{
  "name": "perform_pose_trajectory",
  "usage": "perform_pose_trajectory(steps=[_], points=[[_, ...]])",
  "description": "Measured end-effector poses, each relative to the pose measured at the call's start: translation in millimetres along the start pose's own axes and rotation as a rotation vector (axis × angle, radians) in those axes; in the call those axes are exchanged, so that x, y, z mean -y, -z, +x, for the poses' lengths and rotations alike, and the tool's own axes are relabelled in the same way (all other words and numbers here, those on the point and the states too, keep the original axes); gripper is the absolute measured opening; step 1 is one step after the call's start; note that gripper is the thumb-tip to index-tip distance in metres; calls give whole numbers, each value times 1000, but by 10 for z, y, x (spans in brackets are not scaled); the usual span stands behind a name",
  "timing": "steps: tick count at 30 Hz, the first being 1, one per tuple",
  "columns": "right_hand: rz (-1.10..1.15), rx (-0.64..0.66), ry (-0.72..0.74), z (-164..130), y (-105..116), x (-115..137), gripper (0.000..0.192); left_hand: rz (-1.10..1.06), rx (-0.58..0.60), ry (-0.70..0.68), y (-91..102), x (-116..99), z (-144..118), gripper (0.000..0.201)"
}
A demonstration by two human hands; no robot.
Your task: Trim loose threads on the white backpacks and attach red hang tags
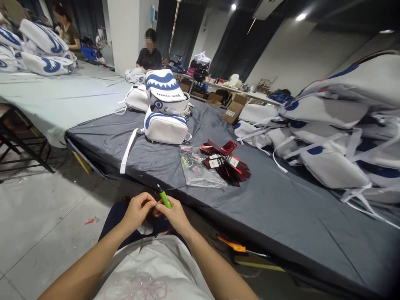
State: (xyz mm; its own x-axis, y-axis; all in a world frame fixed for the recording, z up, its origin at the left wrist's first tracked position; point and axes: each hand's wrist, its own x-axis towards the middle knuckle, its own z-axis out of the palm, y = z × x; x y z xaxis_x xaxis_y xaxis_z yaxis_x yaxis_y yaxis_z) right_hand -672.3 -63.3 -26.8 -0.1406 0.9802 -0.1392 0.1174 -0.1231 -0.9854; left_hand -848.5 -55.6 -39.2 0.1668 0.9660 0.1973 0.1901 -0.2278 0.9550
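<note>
While both forearms angle inward, right hand point(175, 214) and left hand point(137, 211) pinched together on green pen point(164, 198).

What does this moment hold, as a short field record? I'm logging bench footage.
Left hand: left hand touches the base of the green pen
Right hand: right hand grips the green pen
Nearest on table: clear plastic bag, red tags
Table: dark grey cloth
Behind: white and blue backpacks
Right side: heap of white bags
</note>
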Motion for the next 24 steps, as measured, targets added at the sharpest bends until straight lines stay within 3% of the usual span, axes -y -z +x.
perform_pose_trajectory(steps=[2,3,5,8,12,14,17,20,22,24], points=[[-201,-236,253,21,118,22,20,218,-49,-159,-18,-79,70,24],[-263,-296,364,31,167,34,20,281,-51,-223,-36,-132,116,23],[-293,-261,465,47,237,50,24,319,-32,-313,-90,-245,221,22],[-255,-151,402,59,315,60,20,325,-29,-418,-205,-386,378,20],[-255,-246,407,82,498,125,28,362,-2,-506,-366,-474,547,20],[-209,-190,381,119,581,166,25,308,-2,-522,-446,-480,620,17],[-46,-9,164,229,641,183,13,216,-71,-490,-553,-430,746,18],[25,50,15,409,774,220,22,192,-71,-437,-573,-267,980,17],[-26,-3,19,570,1019,344,25,230,-55,-411,-509,-97,1274,14],[-75,-207,74,770,1407,571,27,347,-90,-416,-399,83,1716,39]])
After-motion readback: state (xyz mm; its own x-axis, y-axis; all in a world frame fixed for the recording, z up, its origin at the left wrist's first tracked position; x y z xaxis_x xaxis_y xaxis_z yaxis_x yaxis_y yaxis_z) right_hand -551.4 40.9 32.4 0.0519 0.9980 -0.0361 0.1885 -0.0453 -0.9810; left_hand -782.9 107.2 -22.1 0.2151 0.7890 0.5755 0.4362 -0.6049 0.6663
